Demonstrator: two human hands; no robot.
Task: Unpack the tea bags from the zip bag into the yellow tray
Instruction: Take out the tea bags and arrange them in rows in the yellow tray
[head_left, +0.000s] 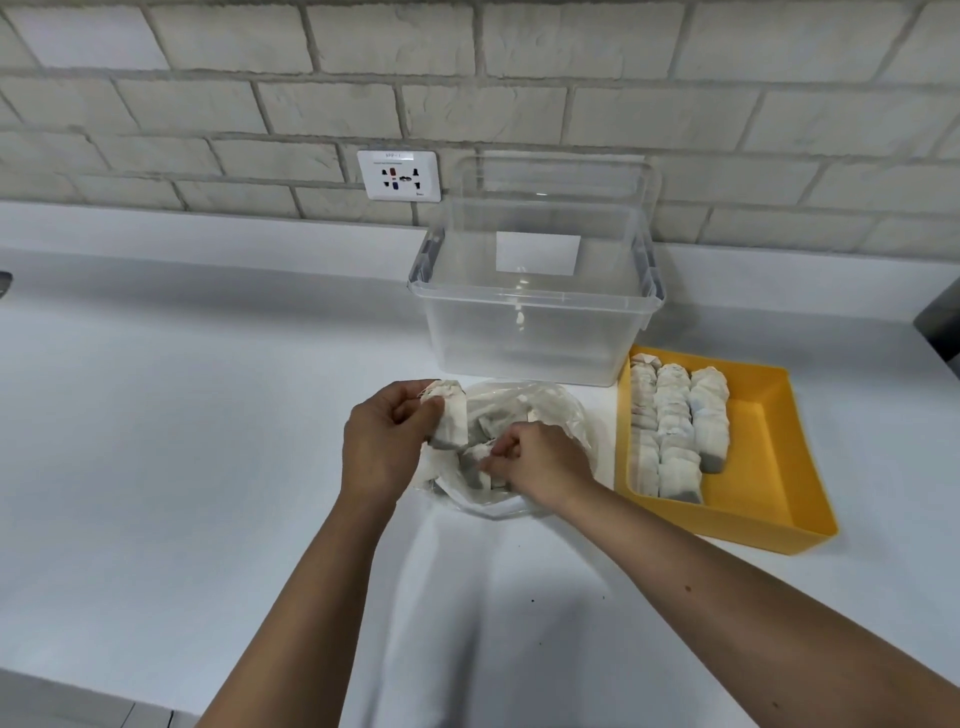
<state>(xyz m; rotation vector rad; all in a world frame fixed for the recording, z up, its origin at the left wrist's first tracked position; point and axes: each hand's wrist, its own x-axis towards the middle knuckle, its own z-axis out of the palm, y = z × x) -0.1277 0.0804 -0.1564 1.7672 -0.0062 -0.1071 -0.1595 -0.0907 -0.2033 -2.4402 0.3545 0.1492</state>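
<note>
A clear zip bag (524, 410) lies on the white counter in front of me with several tea bags inside. My left hand (382, 444) holds a small stack of white tea bags (451, 415) upright at the bag's left edge. My right hand (540, 462) reaches into the bag's opening, its fingers pinched on a tea bag (475, 462) there. The yellow tray (769, 462) sits to the right, holding three neat rows of tea bags (675, 431) along its left side.
A clear plastic storage bin (535, 291) stands behind the zip bag, against the brick wall. A wall socket (399, 175) is left of it. A dark object (940, 317) shows at the right edge. White counter stretches to the left.
</note>
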